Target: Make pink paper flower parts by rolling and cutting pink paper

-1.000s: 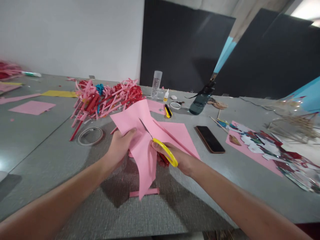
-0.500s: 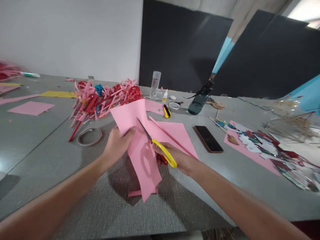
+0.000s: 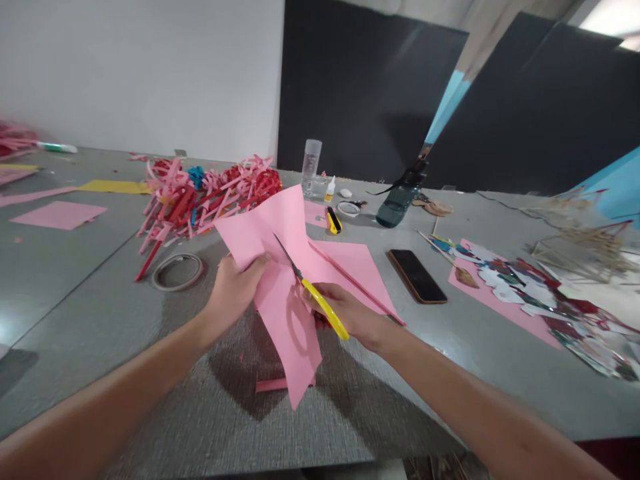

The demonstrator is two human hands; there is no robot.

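Observation:
My left hand [image 3: 239, 283] grips a pink sheet of paper [image 3: 280, 213] by its left edge, thumb on top. In my right hand [image 3: 343, 307] is a pair of scissors [image 3: 324, 307] with yellow handles, its dark blade lying over the middle of the sheet. The other blade is hidden behind the paper. The held sheet is bent and hangs above the table. Beneath and to the right of it lies another pink sheet [image 3: 350, 260] with a thin pink strip [image 3: 355, 283] across it. A short pink strip [image 3: 271, 385] sits under the sheet's lower end.
Behind my hands lies a heap of pink and red paper strips [image 3: 200, 200]. A tape roll [image 3: 177, 272] rests at left. To the right are a phone [image 3: 417, 275], a dark bottle [image 3: 397, 203] and paper cutouts [image 3: 530, 287]. A yellow cutter [image 3: 333, 221] and glue bottle [image 3: 330, 190] stand behind.
The held sheet has bowed wider, its upper right corner shifting right and up. The scissors' handles have drawn closer together, and the red inner part no longer shows.

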